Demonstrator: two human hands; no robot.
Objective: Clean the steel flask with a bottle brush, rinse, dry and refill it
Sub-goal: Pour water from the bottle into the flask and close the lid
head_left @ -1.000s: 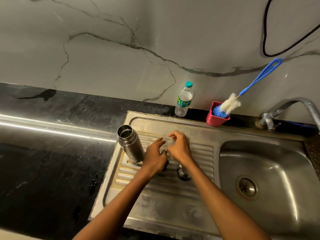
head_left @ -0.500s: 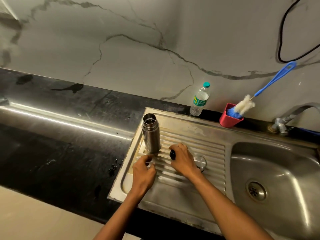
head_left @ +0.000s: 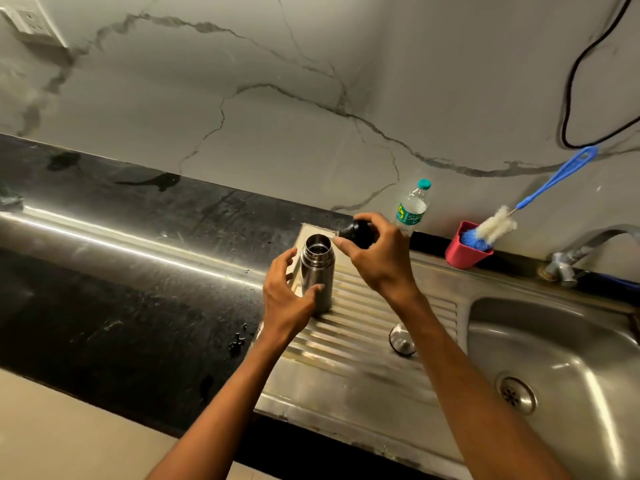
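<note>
Two hands at work: left hand (head_left: 287,299) cups steel flask (head_left: 317,275) loosely, right hand (head_left: 375,256) pinches black stopper (head_left: 358,233). Flask looks rigid, slick, likely wet; grip mid-body.

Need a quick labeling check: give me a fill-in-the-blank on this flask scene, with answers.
1. The steel flask stands upright and open on the ribbed ____.
2. The right hand holds a black ____ beside the flask's mouth.
3. The bottle brush sits in a ____ cup.
4. The plastic water bottle has a ____ cap.

Answers: drainboard; stopper; red; teal
</note>
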